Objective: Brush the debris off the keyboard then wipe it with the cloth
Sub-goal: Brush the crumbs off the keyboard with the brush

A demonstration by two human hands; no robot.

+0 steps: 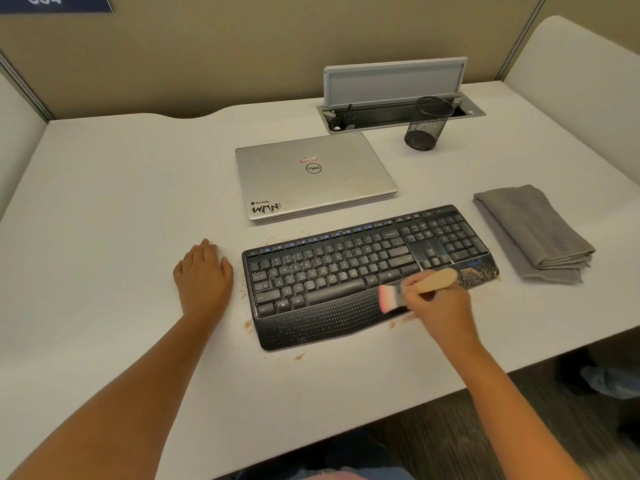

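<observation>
Nearest the viewer, two bare forearms reach over the white counter (pixel 104 202). The right hand (pixel 438 303) has its fingers curled round the pale wooden handle of a small brush (pixel 415 287), whose pink bristles point left and sit blurred over the right part of the palm rest of the black keyboard (pixel 346 271). The left hand (pixel 204 275) lies flat on the counter with fingers relaxed and straight, holding nothing, just beside the keyboard's left edge but not touching it. The keyboard lies at a slight angle between the two hands. Sandy debris (pixel 479 270) is heaped on its near right corner, just past the brush handle's end, and small specks are scattered on the counter around its edges. To the right of the keyboard, close by and apart from the right hand, lies a folded grey cloth (pixel 533 230). Behind the keyboard is a closed silver laptop (pixel 311 174). Farther back stand a black mesh pen cup (pixel 427 124) and an open cable hatch (pixel 394 84).
</observation>
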